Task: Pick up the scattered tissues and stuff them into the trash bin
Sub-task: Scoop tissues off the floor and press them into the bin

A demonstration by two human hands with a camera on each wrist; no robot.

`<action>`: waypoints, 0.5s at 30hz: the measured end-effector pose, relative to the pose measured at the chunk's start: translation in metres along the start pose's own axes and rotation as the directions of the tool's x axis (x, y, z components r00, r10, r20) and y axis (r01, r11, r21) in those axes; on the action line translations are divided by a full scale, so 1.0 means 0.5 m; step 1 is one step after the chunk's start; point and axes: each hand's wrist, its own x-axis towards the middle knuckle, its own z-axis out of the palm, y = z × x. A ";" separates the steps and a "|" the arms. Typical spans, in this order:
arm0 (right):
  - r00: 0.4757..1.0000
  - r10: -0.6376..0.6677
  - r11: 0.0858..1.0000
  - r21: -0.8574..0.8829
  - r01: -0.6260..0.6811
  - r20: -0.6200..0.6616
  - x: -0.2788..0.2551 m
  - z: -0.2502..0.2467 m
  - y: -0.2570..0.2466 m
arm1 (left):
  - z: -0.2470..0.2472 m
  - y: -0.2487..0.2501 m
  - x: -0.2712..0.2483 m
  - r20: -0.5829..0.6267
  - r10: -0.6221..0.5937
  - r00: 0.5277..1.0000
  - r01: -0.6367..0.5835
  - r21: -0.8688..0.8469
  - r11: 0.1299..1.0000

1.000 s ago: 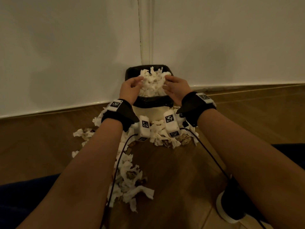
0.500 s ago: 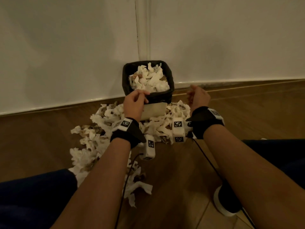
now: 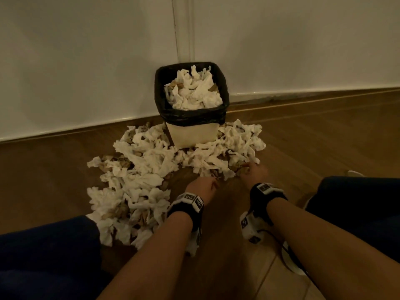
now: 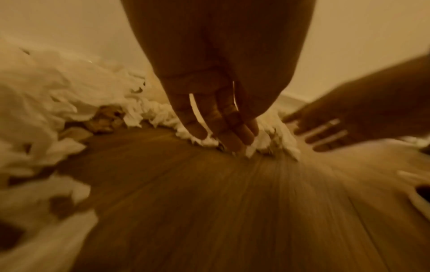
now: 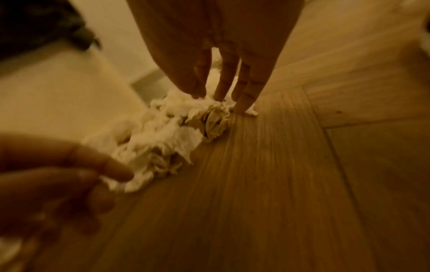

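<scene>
A cream trash bin [image 3: 191, 135] with a black liner stands against the wall, heaped with white tissues [image 3: 193, 92]. Crumpled white and brown tissues [image 3: 147, 161] lie scattered on the wooden floor around its base. My left hand [image 3: 203, 186] reaches down with straight fingers [image 4: 232, 136] touching the near edge of the tissue clump [image 4: 267, 141]. My right hand [image 3: 252, 172] is beside it, its straight fingers [image 5: 244, 99] pressing on tissues [image 5: 186, 125] at the clump's right end. Neither hand holds anything.
White walls meet behind the bin. More tissues [image 3: 129, 204] trail toward my left knee [image 3: 47, 245]. My right leg [image 3: 357, 202] is at the right with a white shoe [image 3: 292, 263] near it. Bare wooden floor [image 3: 324, 144] lies to the right of the bin.
Both hands have left the bin's top and come down to the floor in front of it. They now touch the near tissue clump. The view has pulled back.
</scene>
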 end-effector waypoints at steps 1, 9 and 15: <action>0.998 -0.063 0.990 -0.122 0.064 0.007 0.000 0.008 -0.002 | 0.014 -0.001 0.000 0.009 -0.010 1.000 0.010 0.033 0.999; 0.979 -0.159 0.976 -0.127 0.176 0.129 0.016 0.030 -0.029 | 0.038 -0.023 0.030 -0.266 -0.046 0.963 0.107 0.219 0.970; 0.980 -0.085 0.975 -0.189 0.119 0.177 0.026 0.068 -0.030 | 0.049 -0.029 0.055 -0.214 -0.084 0.973 0.138 0.251 0.958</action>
